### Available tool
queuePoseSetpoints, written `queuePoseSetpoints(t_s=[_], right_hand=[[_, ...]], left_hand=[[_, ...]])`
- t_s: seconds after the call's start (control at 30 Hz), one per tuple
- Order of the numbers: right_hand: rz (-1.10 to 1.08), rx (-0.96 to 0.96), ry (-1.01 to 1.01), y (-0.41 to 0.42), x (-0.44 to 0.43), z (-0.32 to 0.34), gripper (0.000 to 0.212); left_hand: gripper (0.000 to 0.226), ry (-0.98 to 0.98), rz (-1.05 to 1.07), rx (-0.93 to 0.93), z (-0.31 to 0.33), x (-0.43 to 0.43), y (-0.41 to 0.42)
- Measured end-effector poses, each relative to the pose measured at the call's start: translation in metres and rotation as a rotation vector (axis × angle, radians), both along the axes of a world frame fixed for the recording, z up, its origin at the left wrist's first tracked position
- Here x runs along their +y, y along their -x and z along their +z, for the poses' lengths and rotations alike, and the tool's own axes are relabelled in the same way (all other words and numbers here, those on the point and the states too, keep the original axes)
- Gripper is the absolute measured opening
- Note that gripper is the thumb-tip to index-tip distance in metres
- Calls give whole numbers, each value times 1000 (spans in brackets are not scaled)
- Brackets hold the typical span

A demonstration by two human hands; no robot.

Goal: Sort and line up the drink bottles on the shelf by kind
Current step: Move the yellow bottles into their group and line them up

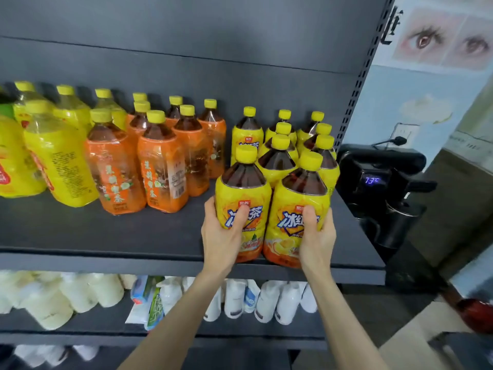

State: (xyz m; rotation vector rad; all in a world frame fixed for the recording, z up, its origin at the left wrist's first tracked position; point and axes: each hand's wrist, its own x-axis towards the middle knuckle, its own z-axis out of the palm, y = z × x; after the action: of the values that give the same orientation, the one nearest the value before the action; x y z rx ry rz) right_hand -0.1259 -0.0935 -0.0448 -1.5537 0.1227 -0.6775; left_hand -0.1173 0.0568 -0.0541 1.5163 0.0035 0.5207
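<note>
Left hand (pixel 221 236), fingers (pixel 241 217) curled round iced-tea bottle (pixel 242 190); right hand (pixel 317 233) gripping neighbouring bottle (pixel 298 193). Both upright at shelf (pixel 106 236) front, before matching rows (pixel 277 166). Likely step: lining up. Next: nudge flush with rows.

This looks like a small shop. A dark grey metal display shelf (pixel 106 236) with a perforated steel upright (pixel 357 84) carries many copies of the same drinks in rows: orange-labelled plastic tea bottles (pixel 160 169) and yellow-labelled plastic bottles of dark tea (pixel 277 162). On the board below stand white plastic bottles (pixel 234 295). Beside the rack is a black machine with a blue digital display (pixel 373 166).
</note>
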Motion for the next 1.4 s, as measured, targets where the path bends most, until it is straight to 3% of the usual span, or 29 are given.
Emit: queuePoseSetpoints(t_s=[0.13, 0.3, 0.53, 0.9, 1.17, 1.4], right_hand=[[-10, 33, 82, -10, 1, -4, 29], [-57, 16, 150, -25, 7, -6, 68], [-131, 53, 254, -43, 22, -1, 81], [-113, 32, 443, -39, 5, -2, 71], [-89, -21, 337, -52, -10, 1, 60], [-104, 37, 416, -55, -12, 7, 63]], left_hand=[[67, 24, 20, -21, -4, -1, -10], [49, 7, 47, -23, -5, 4, -23], [38, -18, 50, -36, -7, 16, -39], [52, -2, 7, -18, -9, 21, -45], [42, -6, -44, -38, -11, 4, -57], [55, 40, -107, 61, 3, -2, -55]])
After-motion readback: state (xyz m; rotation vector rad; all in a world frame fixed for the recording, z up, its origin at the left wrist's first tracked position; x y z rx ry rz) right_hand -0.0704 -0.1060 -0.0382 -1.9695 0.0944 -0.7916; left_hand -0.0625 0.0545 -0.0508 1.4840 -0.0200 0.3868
